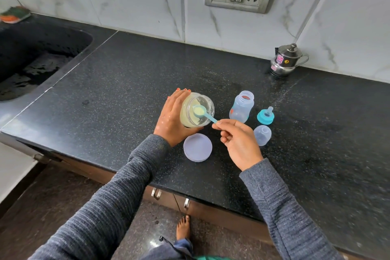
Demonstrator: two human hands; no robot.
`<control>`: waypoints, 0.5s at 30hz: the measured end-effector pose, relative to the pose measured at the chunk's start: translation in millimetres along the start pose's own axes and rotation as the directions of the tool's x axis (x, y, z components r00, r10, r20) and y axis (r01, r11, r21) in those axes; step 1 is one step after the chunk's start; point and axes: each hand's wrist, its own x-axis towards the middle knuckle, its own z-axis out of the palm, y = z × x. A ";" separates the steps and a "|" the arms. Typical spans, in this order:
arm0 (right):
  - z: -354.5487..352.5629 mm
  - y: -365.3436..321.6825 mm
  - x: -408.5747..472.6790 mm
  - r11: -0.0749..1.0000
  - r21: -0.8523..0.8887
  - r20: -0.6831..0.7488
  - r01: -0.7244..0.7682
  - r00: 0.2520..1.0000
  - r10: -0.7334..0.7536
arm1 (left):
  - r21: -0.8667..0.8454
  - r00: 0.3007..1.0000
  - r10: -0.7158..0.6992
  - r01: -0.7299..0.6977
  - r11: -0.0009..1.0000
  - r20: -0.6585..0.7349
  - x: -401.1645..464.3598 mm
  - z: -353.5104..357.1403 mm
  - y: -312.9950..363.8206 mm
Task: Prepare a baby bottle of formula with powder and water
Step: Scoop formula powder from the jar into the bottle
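My left hand [172, 116] grips a clear jar of pale yellow powder [190, 120], tilted toward the right. A small teal scoop [200, 112], heaped with powder, sits at the jar's mouth, its handle pinched by my right hand [238, 140]. An open, empty baby bottle [242, 106] stands upright just right of the jar. The bottle's teal ring with nipple [266, 116] lies to its right, and the clear cap [262, 135] rests in front of that. The jar's round lid [197, 147] lies flat on the counter between my wrists.
A small steel pot with lid and spout [286, 60] stands at the back against the tiled wall. A black sink [31, 57] is sunk into the counter [126, 82] at left, with a sponge [14, 14] behind it. The counter's front edge runs below my forearms.
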 end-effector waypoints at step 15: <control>6.0 -21.0 6.9 0.997 0.012 -0.024 0.073 0.997 -0.072 | -0.176 0.930 -0.347 0.364 0.915 0.123 15.5 11.7 2.6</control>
